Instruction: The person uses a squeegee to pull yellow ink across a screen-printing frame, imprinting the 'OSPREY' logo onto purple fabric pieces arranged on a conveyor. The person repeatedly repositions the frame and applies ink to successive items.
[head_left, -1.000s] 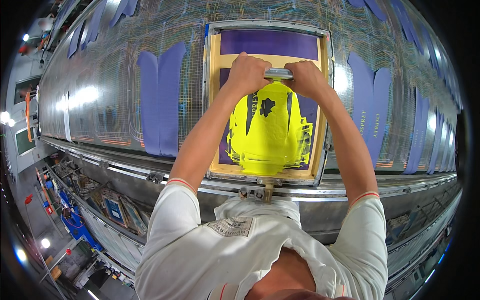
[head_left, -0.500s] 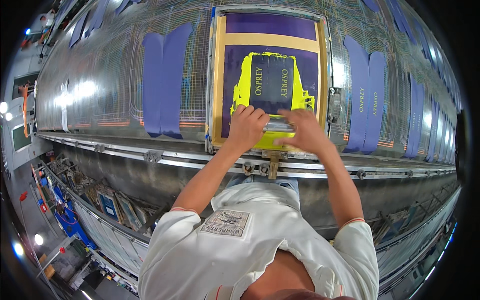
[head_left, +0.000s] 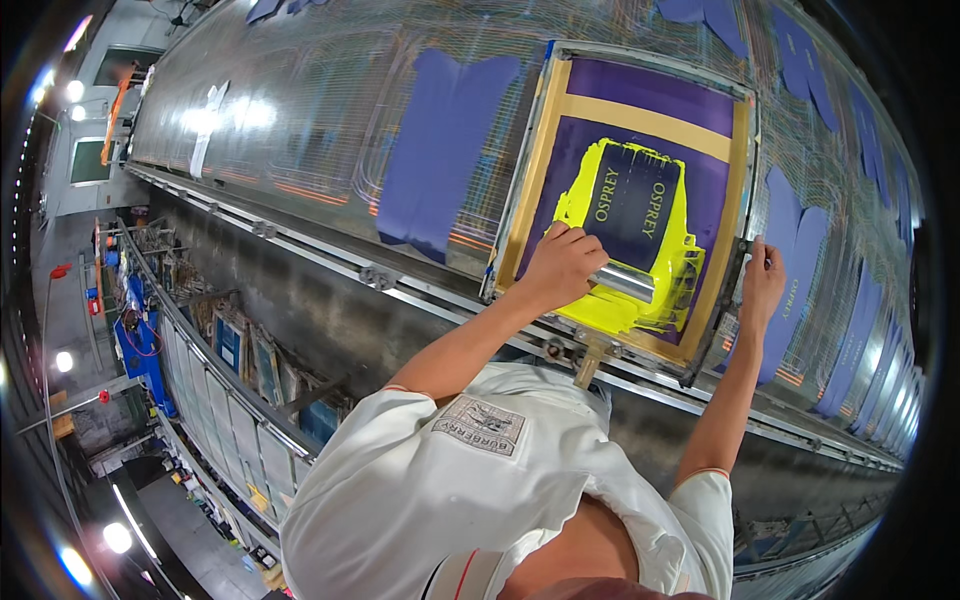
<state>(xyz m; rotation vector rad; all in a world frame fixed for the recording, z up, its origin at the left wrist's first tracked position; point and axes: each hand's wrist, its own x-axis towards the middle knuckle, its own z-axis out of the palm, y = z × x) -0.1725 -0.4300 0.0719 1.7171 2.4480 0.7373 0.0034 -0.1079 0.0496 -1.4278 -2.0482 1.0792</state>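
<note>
A screen printing frame [head_left: 627,341] lies tilted in view on the long table, its mesh purple and edged with tan tape. Bright yellow ink [head_left: 612,312] is spread around a dark rectangular panel [head_left: 636,205] with lettering. My left hand [head_left: 565,265] is closed around the left end of a metal squeegee [head_left: 628,282], which rests on the inked mesh near the frame's front. At the frame's right side, my right hand [head_left: 763,280] has its fingers curled by the metal bracket [head_left: 738,250], gripping the edge; its fingertips are partly hidden.
Purple fabric pieces lie flat on the table, one [head_left: 445,150] left of the frame and a lettered one [head_left: 792,270] to its right. Several more continue rightward. A metal rail [head_left: 330,262] with clamps runs along the near edge. Stored screens [head_left: 232,335] stand in a rack at left.
My right hand has left the squeegee and moved to the frame's right edge. My left hand keeps the squeegee. The view has turned, so the table now slants down to the right.
</note>
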